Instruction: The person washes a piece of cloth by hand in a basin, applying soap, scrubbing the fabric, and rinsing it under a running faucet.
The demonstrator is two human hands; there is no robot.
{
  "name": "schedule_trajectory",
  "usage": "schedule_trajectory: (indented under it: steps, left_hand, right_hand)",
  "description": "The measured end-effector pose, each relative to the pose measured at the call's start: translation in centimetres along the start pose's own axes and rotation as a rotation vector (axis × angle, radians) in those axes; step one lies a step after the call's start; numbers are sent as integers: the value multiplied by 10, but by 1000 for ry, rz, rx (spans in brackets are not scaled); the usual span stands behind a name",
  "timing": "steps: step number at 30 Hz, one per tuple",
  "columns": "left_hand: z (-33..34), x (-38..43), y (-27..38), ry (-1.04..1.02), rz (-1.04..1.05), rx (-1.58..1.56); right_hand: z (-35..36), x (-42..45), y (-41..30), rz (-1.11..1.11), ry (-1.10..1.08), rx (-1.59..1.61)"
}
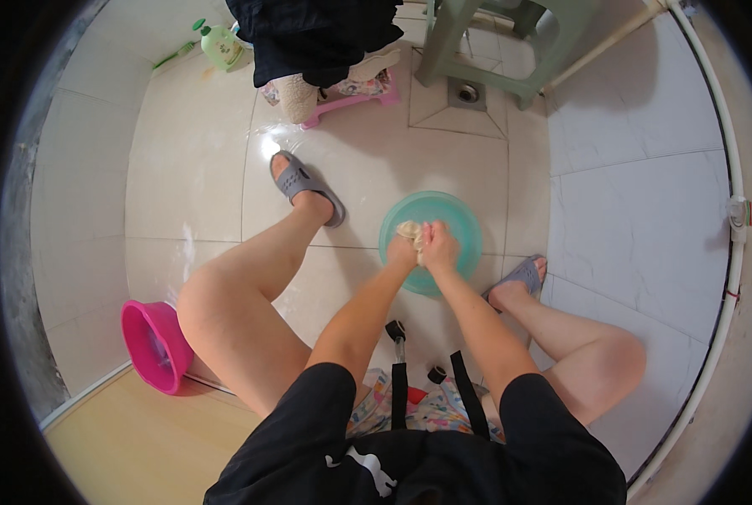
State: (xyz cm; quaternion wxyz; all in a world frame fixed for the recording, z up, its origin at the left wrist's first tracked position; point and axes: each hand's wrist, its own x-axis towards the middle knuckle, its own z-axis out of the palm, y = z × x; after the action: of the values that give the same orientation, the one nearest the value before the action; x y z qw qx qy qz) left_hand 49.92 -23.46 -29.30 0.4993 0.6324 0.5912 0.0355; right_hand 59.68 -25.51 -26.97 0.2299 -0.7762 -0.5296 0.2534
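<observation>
A bunched, cream-coloured cloth (409,228) is gripped between my two hands above a round teal plastic basin (468,237). My left hand (403,249) is closed around the cloth's left side. On its right side my right hand (440,247) has its fingers curled over the fabric. The two hands are close together, and part of the cloth shows between them, twisted. Beneath them the basin stands on the tiled floor between my feet. My hands and forearms hide part of its inside, so I cannot tell how much water it holds.
A pink basin (137,347) leans on its side at left. Dark clothing (316,38) and pale cloth cover a pink stool (351,104) ahead. A green stool (445,44) stands by a floor drain (467,93). A pump bottle (220,47) and green brush (175,55) are far left.
</observation>
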Motion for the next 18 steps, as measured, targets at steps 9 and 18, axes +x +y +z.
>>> schedule_trajectory:
  steps: [9, 18]
  left_hand:
    - [50, -9, -54, 173, -601, -1000]
    - [9, 11, -21, -376, -687, -1803]
  right_hand:
    - [24, -9, 53, -373, -467, -634]
    - [33, -17, -3, 233, -39, 458]
